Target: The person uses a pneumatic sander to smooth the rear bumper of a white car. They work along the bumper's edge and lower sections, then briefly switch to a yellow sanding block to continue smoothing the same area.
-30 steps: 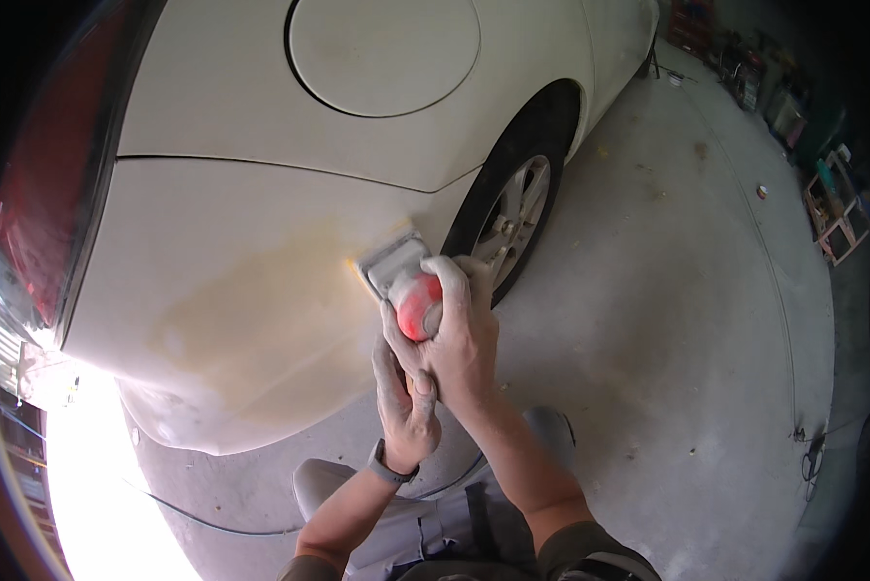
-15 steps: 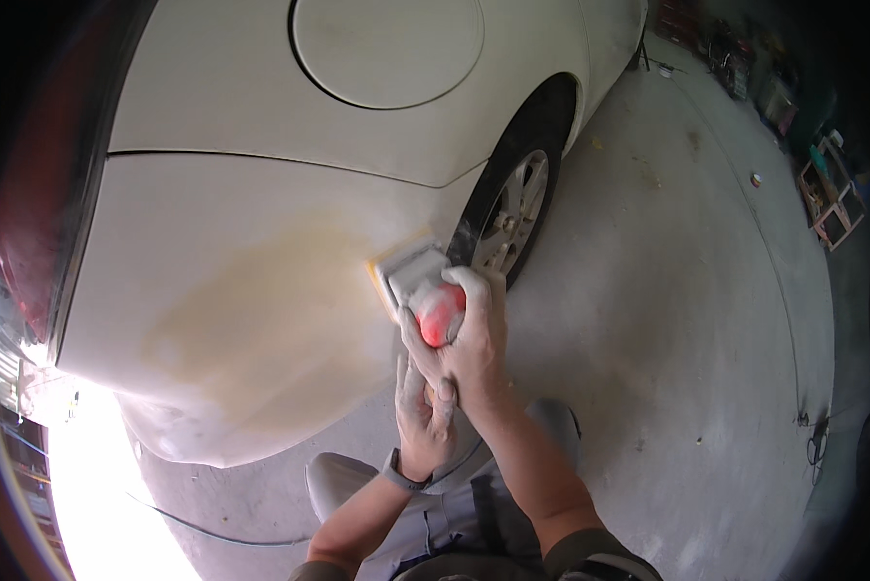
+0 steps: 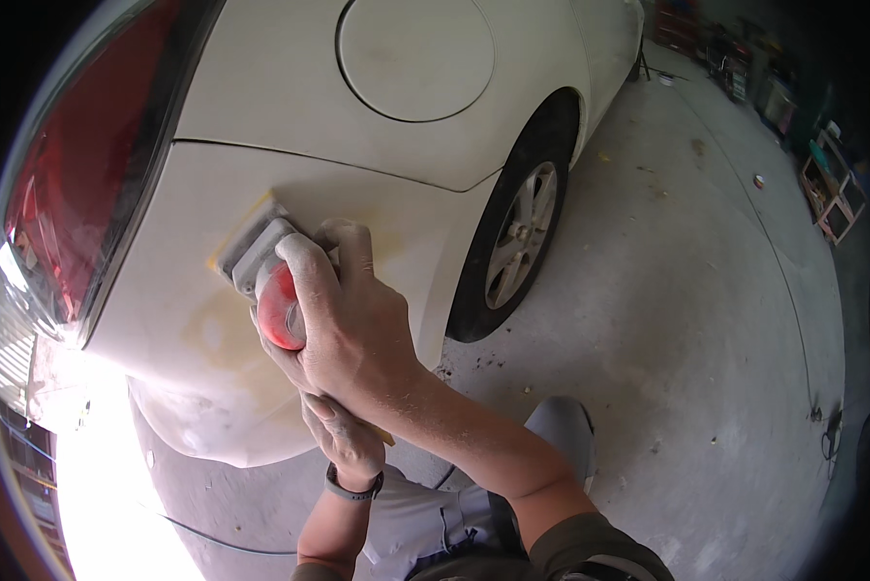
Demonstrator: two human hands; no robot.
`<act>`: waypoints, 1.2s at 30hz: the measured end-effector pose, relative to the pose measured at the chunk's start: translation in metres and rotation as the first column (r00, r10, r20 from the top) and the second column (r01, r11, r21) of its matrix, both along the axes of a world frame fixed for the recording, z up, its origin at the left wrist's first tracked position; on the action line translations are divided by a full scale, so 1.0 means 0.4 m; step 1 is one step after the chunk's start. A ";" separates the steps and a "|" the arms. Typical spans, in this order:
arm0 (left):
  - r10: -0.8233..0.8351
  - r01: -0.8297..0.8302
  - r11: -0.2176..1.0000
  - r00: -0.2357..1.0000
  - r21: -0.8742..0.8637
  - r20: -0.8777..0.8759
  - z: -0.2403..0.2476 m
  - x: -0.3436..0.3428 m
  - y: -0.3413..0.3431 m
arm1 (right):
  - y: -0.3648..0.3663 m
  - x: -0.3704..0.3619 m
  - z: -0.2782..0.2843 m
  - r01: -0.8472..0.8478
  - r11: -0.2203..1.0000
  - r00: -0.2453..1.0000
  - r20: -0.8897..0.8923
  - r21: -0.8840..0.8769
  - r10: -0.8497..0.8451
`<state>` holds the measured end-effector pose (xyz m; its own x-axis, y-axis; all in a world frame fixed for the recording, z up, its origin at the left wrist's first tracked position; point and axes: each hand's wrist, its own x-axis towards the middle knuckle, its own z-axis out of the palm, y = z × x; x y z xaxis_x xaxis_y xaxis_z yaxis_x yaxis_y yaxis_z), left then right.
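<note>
My right hand [image 3: 352, 334], coated in pale dust, wraps over a sander [image 3: 279, 305] with a red top and a grey rectangular pad. Yellow abrasive shows along the pad's far edge. The pad lies against the white car bumper [image 3: 149, 290], close to the tail light. A yellowish, dulled patch [image 3: 260, 378] spreads over the bumper below and right of the tool. My left hand [image 3: 348, 445], with a dark wristband, is closed around the sander's rear end beneath my right wrist. My right hand and forearm hide part of that grip.
The red tail light [image 3: 91, 155] borders the bumper at left. A round fuel door [image 3: 415, 58] sits above, and a wheel [image 3: 522, 232] stands to the right. A thin hose [image 3: 222, 544] runs along the concrete floor [image 3: 667, 387]. A wooden frame [image 3: 832, 189] stands far right.
Both hands have carried the sander left across the bumper, from beside the wheel toward the tail light. The view has shifted, showing more of the tail light.
</note>
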<state>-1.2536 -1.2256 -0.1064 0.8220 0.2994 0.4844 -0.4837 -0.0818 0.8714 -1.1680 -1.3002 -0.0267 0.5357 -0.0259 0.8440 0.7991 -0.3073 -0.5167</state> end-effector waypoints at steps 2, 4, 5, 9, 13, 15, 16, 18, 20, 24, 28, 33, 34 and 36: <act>-0.036 0.034 0.999 0.998 0.033 0.049 -0.010 0.017 -0.017 | -0.017 0.006 -0.020 0.092 0.996 0.996 -0.016 0.020 -0.091; -0.161 0.161 0.987 0.987 0.011 -0.015 -0.030 0.045 -0.063 | -0.076 0.039 -0.056 0.221 0.973 0.975 -0.012 0.073 -0.221; -0.275 0.274 0.960 0.961 -0.050 -0.025 -0.039 0.067 -0.091 | -0.114 0.056 -0.076 0.249 0.965 0.966 -0.089 0.086 -0.242; -0.313 0.316 0.942 0.949 0.117 -0.045 -0.056 0.122 -0.191 | -0.221 0.080 -0.131 0.336 0.935 0.929 -0.204 0.116 -0.308; -0.328 0.329 0.940 0.944 0.095 -0.018 -0.029 0.106 -0.172 | -0.193 0.067 -0.107 0.296 0.953 0.937 -0.212 0.069 -0.276; -0.365 0.365 0.930 0.931 -0.051 0.002 -0.012 0.088 -0.142 | -0.157 0.062 -0.080 0.228 0.969 0.965 -0.151 0.091 -0.213; -0.306 0.307 0.950 0.952 -0.067 0.017 -0.006 0.079 -0.132 | -0.145 0.060 -0.068 0.191 0.979 0.975 -0.134 0.077 -0.179; -0.293 0.290 0.954 0.955 0.072 0.040 0.002 0.076 -0.123 | -0.141 0.060 -0.056 0.165 0.984 0.976 -0.156 0.072 -0.153; -0.321 0.323 0.943 0.946 -0.083 0.034 -0.002 0.082 -0.146 | -0.160 0.063 -0.059 0.196 0.980 0.973 -0.132 0.040 -0.189; -0.270 0.268 0.959 0.963 0.097 0.007 -0.017 0.103 -0.205 | -0.224 0.065 -0.088 0.279 0.960 0.924 -0.276 0.018 -0.264; -0.302 0.303 0.953 0.953 -0.034 0.011 -0.014 0.093 -0.193 | -0.206 0.066 -0.076 0.235 0.972 0.958 -0.172 0.019 -0.229; -0.150 0.151 0.989 0.982 0.003 0.113 -0.003 0.040 -0.058 | -0.051 0.020 0.009 0.108 0.992 0.993 -0.047 0.062 -0.105; -0.109 0.112 0.994 0.983 -0.009 0.148 -0.005 0.024 -0.028 | -0.015 -0.003 0.022 0.077 0.996 0.997 -0.031 0.044 -0.076; -0.008 0.019 0.999 0.976 -0.049 0.216 -0.018 -0.007 0.023 | 0.056 -0.045 0.039 0.002 1.000 1.000 0.028 -0.019 -0.001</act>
